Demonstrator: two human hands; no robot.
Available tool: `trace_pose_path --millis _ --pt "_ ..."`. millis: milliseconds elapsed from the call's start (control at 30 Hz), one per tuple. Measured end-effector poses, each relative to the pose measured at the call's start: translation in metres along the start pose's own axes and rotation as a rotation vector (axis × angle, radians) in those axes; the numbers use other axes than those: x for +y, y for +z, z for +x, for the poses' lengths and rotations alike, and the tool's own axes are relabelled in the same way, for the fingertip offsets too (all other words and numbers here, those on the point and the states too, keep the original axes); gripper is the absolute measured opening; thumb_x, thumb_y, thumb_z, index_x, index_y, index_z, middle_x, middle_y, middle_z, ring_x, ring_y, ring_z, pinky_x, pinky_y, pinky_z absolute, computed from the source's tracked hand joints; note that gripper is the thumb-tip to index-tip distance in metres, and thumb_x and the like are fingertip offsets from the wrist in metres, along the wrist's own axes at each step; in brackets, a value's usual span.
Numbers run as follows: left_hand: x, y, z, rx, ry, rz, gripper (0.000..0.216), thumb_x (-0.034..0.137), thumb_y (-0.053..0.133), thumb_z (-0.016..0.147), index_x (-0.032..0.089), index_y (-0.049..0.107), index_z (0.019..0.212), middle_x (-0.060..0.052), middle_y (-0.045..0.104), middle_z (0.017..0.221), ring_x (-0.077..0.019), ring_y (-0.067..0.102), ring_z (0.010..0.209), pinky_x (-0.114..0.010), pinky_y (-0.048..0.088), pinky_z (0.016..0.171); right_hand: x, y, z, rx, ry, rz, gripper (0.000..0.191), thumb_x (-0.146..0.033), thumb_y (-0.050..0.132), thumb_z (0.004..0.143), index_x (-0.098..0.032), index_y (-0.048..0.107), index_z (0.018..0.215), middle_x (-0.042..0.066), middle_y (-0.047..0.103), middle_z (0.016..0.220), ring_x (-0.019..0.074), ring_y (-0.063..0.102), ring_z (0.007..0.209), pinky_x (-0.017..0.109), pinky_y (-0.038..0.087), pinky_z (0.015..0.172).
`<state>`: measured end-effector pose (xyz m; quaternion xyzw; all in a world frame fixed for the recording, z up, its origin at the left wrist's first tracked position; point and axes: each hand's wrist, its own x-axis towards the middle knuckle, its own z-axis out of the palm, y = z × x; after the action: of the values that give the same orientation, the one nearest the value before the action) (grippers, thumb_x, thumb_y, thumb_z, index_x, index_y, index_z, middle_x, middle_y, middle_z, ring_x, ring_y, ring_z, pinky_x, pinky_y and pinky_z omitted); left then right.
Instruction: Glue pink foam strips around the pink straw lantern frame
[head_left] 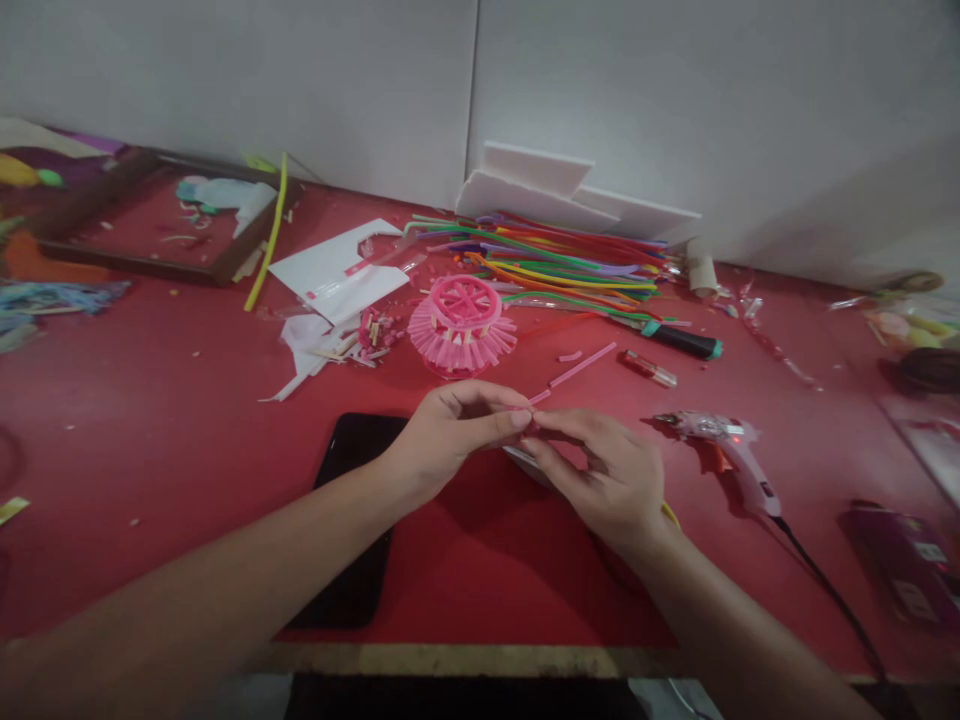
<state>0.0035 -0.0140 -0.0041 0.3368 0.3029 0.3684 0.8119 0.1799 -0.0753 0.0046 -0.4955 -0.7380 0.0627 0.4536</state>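
My left hand (466, 430) and my right hand (611, 470) meet over the middle of the red table, thumbs and fingertips pinched together. Between them is something small and reddish-pink, mostly hidden by the fingers. Just beyond stands a round pink craft piece (463, 345), with a spoked ring on top and a skirt of short pink strips. Pink straw-like sticks (583, 366) lie past my right fingertips. A pale-edged flat object (525, 460) shows partly under my right hand. Beside my left wrist lies a black phone (360, 440), partly covered by the forearm.
A pink glue gun (724, 432) with a lit red light lies at right, its cord trailing forward. Behind are colourful long sticks (570, 265), a black-handled tool (682, 340) and a cardboard roll (701, 268). White card (330, 270) and a dark frame (135, 265) lie left.
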Motion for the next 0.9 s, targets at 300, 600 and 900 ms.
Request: trace_pose_path --millis 300,600,900 --pt "0.000 0.003 -0.003 0.056 0.090 0.207 0.017 0.026 0.093 0.069 0.018 0.080 0.077 -0.002 0.081 0.077 -0.0144 0.074 0.073 -0.026 0.061 0.077 0.004 -0.002 0.003 -0.057 0.205 0.108 0.008 -0.024 0.067 0.091 -0.024 0.074 0.088 0.001 0.079 0.081 0.0141 0.073 0.068 0.025 0.062 0.067" --pt "-0.002 0.002 -0.003 0.077 0.139 0.456 0.029 0.022 0.088 0.070 0.018 0.076 0.096 -0.002 0.076 0.080 -0.0144 0.071 0.077 -0.025 0.057 0.074 0.009 -0.007 0.006 -0.268 0.264 0.186 0.010 -0.019 0.061 0.087 -0.021 0.068 0.079 -0.001 0.073 0.073 0.0105 0.066 0.064 0.020 0.053 0.062" --pt "-0.001 0.002 -0.001 0.079 0.087 0.484 0.023 0.021 0.085 0.072 0.017 0.068 0.087 -0.001 0.071 0.082 -0.0131 0.067 0.077 -0.026 0.053 0.074 0.030 -0.013 0.040 -0.420 0.539 0.238 0.019 -0.035 0.060 0.083 -0.020 0.069 0.076 -0.001 0.068 0.068 0.0113 0.058 0.058 0.023 0.046 0.054"
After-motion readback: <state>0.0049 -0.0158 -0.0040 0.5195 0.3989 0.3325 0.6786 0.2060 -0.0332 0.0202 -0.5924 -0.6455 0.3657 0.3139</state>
